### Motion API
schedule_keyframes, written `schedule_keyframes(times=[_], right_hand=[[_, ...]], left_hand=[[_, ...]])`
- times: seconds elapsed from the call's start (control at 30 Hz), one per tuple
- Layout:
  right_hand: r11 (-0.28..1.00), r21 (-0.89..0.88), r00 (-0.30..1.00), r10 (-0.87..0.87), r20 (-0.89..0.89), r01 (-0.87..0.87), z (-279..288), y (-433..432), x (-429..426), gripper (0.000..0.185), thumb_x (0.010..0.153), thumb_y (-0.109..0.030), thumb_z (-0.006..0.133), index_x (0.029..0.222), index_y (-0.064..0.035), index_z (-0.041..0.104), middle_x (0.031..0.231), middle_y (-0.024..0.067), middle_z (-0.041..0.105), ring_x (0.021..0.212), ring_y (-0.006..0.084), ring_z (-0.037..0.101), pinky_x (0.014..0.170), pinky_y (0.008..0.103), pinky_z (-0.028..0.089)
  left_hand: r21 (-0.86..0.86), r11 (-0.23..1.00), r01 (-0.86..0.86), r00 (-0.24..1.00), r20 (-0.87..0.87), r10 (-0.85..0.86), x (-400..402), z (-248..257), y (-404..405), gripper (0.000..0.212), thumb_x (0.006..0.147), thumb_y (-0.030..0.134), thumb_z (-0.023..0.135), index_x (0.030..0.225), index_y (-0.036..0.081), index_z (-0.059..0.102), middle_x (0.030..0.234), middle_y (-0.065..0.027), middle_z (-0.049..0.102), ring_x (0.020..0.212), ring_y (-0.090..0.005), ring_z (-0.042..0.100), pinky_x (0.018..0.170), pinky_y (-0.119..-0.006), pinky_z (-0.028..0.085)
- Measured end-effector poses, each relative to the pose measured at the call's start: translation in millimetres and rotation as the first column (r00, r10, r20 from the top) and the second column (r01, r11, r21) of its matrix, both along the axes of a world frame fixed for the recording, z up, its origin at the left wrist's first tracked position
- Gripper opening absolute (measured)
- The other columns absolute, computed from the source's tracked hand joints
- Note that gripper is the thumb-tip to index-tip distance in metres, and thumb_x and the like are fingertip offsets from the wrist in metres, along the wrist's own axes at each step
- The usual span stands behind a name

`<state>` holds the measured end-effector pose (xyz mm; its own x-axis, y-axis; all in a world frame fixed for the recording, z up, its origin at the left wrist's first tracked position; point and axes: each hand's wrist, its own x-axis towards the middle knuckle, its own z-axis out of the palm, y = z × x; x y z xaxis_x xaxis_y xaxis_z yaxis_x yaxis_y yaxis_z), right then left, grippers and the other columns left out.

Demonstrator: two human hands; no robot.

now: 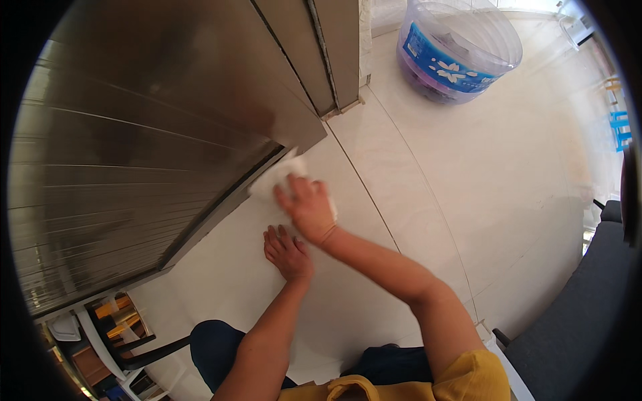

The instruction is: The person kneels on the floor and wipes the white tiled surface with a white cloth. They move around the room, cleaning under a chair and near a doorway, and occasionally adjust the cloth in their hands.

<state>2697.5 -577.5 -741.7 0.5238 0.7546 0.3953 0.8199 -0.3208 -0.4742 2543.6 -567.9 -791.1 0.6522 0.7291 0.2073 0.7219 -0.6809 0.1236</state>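
My right hand (308, 208) is on a white cloth (281, 175), blurred as if in motion. The cloth lies against the bottom rail of a dark glossy panel (175, 100) with a metal frame, where the panel meets the floor. Below and to the left of it, my left hand (287, 253) rests palm down on the pale tiled floor (351, 301) with nothing in it. Part of the cloth is hidden under my right fingers.
A clear plastic tub (454, 50) with a blue label stands at the upper right. A dark padded seat (577, 311) lines the right edge, with a blue stool (620, 130) beyond. At lower left is a shelf unit (100, 346) with assorted things.
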Motion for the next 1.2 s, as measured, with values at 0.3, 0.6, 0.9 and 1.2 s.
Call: schedule_keyframes(times=[0.3, 0.6, 0.9, 1.2], right_hand=[[0.784, -0.439, 0.898, -0.386, 0.21, 0.439, -35.0, -84.5, 104.4, 0.046, 0.08, -0.007, 0.057, 0.124, -0.0201, 0.057, 0.124, 0.0097, 0.051, 0.109, 0.0305, 0.05, 0.08, 0.0467, 0.043], [0.971, -0.079, 0.974, -0.223, 0.028, 0.225, -4.7, -72.6, 36.0, 0.053, 0.076, -0.003, 0.053, 0.127, -0.0186, 0.057, 0.121, 0.0158, 0.054, 0.107, 0.0297, 0.053, 0.086, 0.0443, 0.041], [0.651, -0.277, 0.686, -0.726, 0.043, 0.707, -17.0, -83.6, 144.9, 0.052, 0.075, -0.001, 0.055, 0.124, -0.016, 0.056, 0.119, 0.0141, 0.052, 0.104, 0.031, 0.05, 0.077, 0.0456, 0.041], [0.647, -0.383, 0.737, -0.657, 0.159, 0.659, -23.1, -43.8, 163.7, 0.031, 0.083, -0.01, 0.054, 0.113, -0.0126, 0.06, 0.117, 0.0103, 0.053, 0.11, 0.0283, 0.049, 0.083, 0.0487, 0.041]], left_hand=[[-0.07, 0.997, -0.018, 1.0, -0.003, 0.018, -0.8, 8.4, -3.6, 0.047, 0.087, 0.013, 0.056, 0.131, 0.001, 0.044, 0.144, -0.0208, 0.035, 0.134, -0.0394, 0.031, 0.108, -0.052, 0.025], [-0.044, 0.998, -0.033, 0.999, -0.016, 0.032, -0.7, 4.5, -3.7, 0.049, 0.087, 0.012, 0.057, 0.132, 0.001, 0.044, 0.144, -0.0197, 0.036, 0.135, -0.0377, 0.031, 0.109, -0.05, 0.025], [-0.043, 0.998, -0.051, 0.998, -0.04, 0.05, 0.3, 6.3, -4.4, 0.048, 0.087, 0.012, 0.056, 0.132, 0.001, 0.044, 0.145, -0.0193, 0.035, 0.135, -0.037, 0.03, 0.109, -0.05, 0.025], [-0.037, 0.999, -0.022, 0.999, -0.05, 0.02, -0.5, 5.7, -3.4, 0.048, 0.089, 0.014, 0.053, 0.133, 0.001, 0.042, 0.144, -0.0208, 0.034, 0.135, -0.0386, 0.03, 0.108, -0.052, 0.025]])
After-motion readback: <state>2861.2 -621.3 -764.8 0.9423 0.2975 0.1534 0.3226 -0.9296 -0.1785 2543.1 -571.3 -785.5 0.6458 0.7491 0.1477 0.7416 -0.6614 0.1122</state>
